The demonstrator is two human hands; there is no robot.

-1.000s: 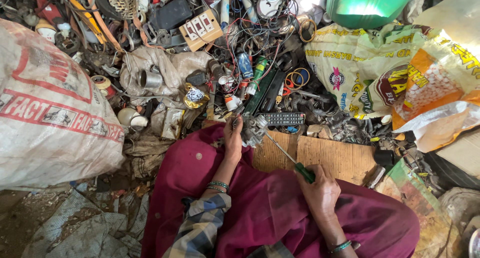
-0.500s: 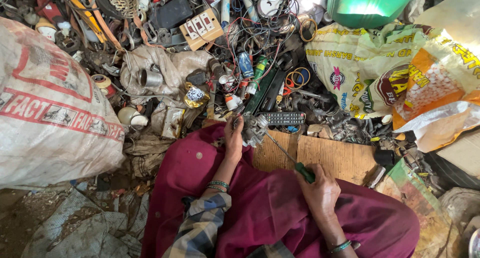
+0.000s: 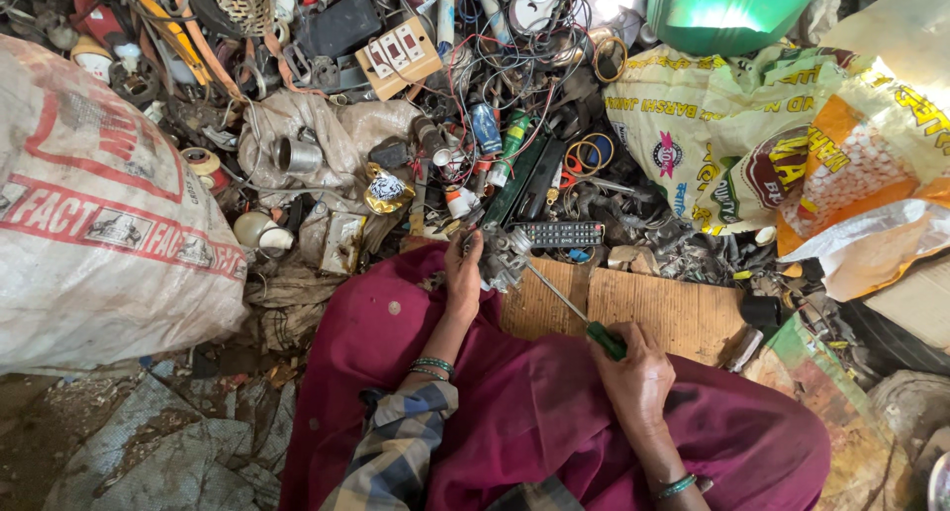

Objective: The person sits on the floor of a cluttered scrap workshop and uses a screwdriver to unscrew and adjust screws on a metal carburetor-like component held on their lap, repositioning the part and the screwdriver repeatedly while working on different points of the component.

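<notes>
Very little has shifted over the last second: your left hand grips the same small grey metal scrap assembly as before, and your right hand is where it was, so the prying is still at the same stage, with nothing yet come loose. Your left hand is closed around the near side of the assembly, holding it just above the far edge of the flat brown cardboard sheet that lies across your lap. Your right hand is wrapped around the green handle of a long thin-shafted screwdriver, whose shaft runs up and to the left over the cardboard until its tip meets the assembly, so the piece sits well apart from your right hand and right inside your left. Just beyond the assembly lies a black rectangular remote control, and past it a tangle of wires, cans and loose parts. A large white woven sack with red printing bulges at your left, and yellow printed bags sit at your right.
</notes>
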